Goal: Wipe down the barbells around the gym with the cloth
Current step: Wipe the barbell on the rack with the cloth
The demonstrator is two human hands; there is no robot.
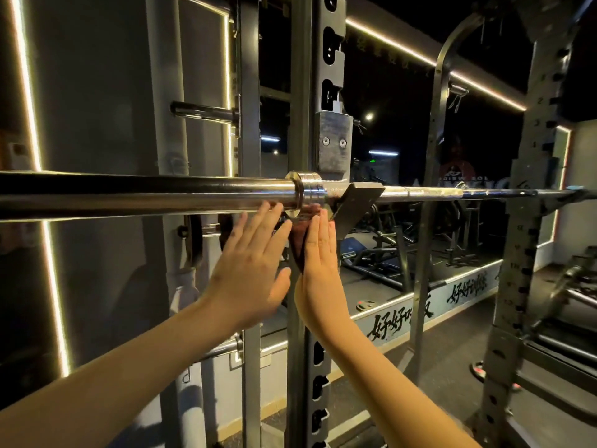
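In the head view, the barbell (145, 192) lies across the hook (358, 202) of the rack. Just under its collar (307, 190), the left hand (255, 263) and the right hand (318, 270) have straight fingers, not clenched. The dark red cloth (298, 237) is between the two hands.

The long chrome steel barbell (161, 195) runs from nine o'clock to three o'clock and rests on the flat grey steel hook (355, 202) of the grey perforated steel rack upright (318, 383). At six o'clock below its collar, the dark folded cloth (298, 240) lies between the left hand (252, 270) at seven and the right hand (318, 270) at five, before that upright.
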